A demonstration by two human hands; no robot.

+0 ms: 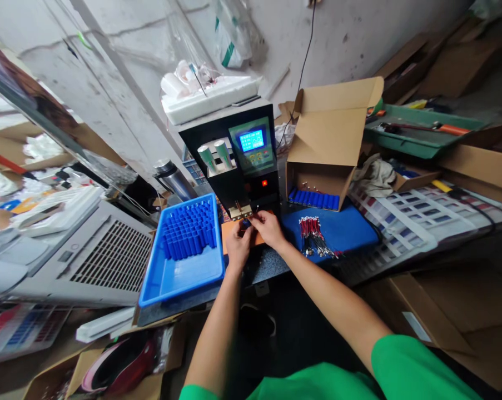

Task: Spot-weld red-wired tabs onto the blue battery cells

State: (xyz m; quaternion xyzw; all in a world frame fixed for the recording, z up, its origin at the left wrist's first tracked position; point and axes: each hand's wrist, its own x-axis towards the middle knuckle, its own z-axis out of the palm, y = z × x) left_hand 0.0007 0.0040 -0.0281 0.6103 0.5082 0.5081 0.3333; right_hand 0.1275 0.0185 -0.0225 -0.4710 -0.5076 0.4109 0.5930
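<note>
Both hands meet at the front of a black machine (257, 191) with a lit blue screen, just below its metal electrodes (240, 211). My left hand (239, 243) is closed around a small dark blue cylinder (245, 223), mostly hidden by the fingers. My right hand (268, 229) is pinched at the same spot, its fingertips by the cylinder's upper end; what they hold is too small to tell. Under the hands lies an orange plate (228, 229). A blue tray (179, 278) of blue cylinders stands to the left. Red and black wires (313, 236) lie on a blue mat (353, 228) at right.
Behind the mat, an open cardboard box (328, 139) holds more blue cylinders. A steel flask (175, 180) stands behind the tray. White foam (213, 97) rests on the machine. A green tool tray (421, 133) is at the far right.
</note>
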